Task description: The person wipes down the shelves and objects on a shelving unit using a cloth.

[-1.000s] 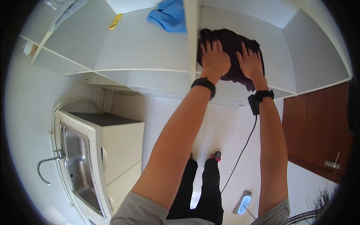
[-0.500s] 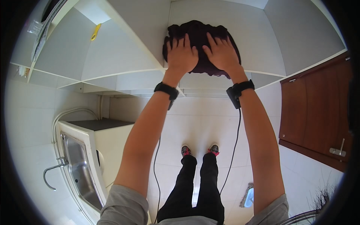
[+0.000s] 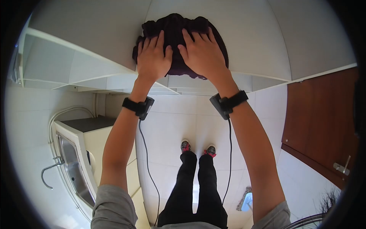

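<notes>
A folded dark purple piece of clothing (image 3: 174,28) with ruffled edges lies in a white shelf compartment (image 3: 251,42). My left hand (image 3: 153,59) rests flat on its left half, palm down, with the fingers pointing away from me. On the right half lies my right hand (image 3: 204,55), likewise palm down, fingers somewhat spread and thumb pointing inward. Neither hand grips the cloth. The garment's near edge reaches the front of the shelf, and part of it is hidden under my hands.
Upright dividers (image 3: 87,34) flank the compartment, with more shelving below. A sink (image 3: 74,164) with a curved tap (image 3: 47,171) is at lower left. To the right is a brown door (image 3: 318,122). A mop (image 3: 246,200) lies on the floor. Cables hang from both wrist straps.
My view has shifted, so the compartment fills more of the top and the yellow item on the left is out of sight. Both hands stay flat on the cloth.
</notes>
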The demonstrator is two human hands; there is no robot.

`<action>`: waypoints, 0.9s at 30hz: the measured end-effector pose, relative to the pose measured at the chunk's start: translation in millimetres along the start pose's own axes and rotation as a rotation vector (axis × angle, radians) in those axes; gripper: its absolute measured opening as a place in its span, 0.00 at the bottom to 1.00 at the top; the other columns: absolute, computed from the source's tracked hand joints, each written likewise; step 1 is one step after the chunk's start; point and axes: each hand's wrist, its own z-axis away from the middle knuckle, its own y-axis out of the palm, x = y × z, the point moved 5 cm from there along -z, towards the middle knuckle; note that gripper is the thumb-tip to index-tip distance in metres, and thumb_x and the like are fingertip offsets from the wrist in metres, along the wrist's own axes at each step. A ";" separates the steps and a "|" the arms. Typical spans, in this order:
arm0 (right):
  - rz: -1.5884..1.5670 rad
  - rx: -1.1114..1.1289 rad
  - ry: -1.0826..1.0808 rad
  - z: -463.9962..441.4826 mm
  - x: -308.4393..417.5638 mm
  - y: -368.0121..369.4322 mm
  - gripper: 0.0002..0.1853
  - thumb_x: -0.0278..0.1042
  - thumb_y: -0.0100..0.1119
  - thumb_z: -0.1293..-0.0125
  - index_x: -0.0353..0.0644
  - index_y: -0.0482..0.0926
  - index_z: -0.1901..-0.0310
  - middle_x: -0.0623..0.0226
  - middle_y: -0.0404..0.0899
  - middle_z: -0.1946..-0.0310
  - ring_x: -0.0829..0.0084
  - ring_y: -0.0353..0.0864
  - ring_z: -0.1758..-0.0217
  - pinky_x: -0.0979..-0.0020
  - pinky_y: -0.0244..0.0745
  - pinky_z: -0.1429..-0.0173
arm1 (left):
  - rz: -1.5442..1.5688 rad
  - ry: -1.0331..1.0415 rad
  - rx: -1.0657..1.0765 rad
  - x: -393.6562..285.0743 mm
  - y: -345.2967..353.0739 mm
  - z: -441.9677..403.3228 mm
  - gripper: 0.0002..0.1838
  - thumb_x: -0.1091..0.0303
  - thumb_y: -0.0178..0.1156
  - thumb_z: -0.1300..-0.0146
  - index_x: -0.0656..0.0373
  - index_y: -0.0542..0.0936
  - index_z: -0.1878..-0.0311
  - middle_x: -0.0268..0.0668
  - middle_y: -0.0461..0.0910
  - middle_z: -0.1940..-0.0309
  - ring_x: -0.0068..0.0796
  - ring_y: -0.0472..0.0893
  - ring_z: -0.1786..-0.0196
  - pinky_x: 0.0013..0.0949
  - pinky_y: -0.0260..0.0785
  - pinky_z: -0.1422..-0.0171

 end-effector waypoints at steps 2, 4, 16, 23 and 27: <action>0.012 -0.028 0.005 0.2 -4.4 2.5 0.25 0.47 0.54 0.30 0.35 0.80 0.41 0.52 0.85 0.54 0.54 0.84 0.47 0.48 0.65 0.27 | 0.013 0.013 -0.004 0.1 1.1 -2.4 0.29 0.58 0.51 0.30 0.58 0.70 0.29 0.47 0.78 0.40 0.51 0.73 0.35 0.50 0.57 0.25; 0.006 -0.033 0.009 0.7 -1.7 1.6 0.24 0.47 0.55 0.30 0.35 0.81 0.42 0.52 0.85 0.55 0.54 0.84 0.49 0.48 0.66 0.28 | 0.047 0.012 -0.001 -2.6 -3.0 -1.4 0.27 0.59 0.52 0.31 0.58 0.72 0.30 0.47 0.78 0.41 0.52 0.74 0.37 0.49 0.59 0.26; -0.016 0.031 -0.057 3.8 8.4 -21.9 0.20 0.42 0.53 0.28 0.29 0.83 0.56 0.50 0.86 0.60 0.57 0.85 0.53 0.57 0.73 0.34 | 0.124 0.018 0.021 0.2 -5.6 2.6 0.24 0.61 0.50 0.29 0.59 0.75 0.33 0.48 0.79 0.41 0.53 0.75 0.38 0.43 0.63 0.30; 0.042 0.009 -0.208 8.9 16.1 -31.6 0.20 0.40 0.50 0.26 0.27 0.82 0.57 0.50 0.86 0.63 0.56 0.85 0.56 0.58 0.77 0.39 | -0.160 0.473 -0.141 8.7 1.2 18.6 0.23 0.62 0.50 0.28 0.62 0.76 0.34 0.46 0.76 0.35 0.52 0.73 0.34 0.43 0.63 0.28; 0.059 -0.012 -0.231 13.7 17.5 -25.0 0.19 0.41 0.53 0.27 0.29 0.83 0.55 0.52 0.85 0.63 0.57 0.85 0.57 0.59 0.78 0.43 | 0.075 0.291 -0.058 7.9 -3.5 16.6 0.23 0.63 0.49 0.27 0.61 0.76 0.34 0.46 0.76 0.35 0.53 0.73 0.34 0.43 0.64 0.29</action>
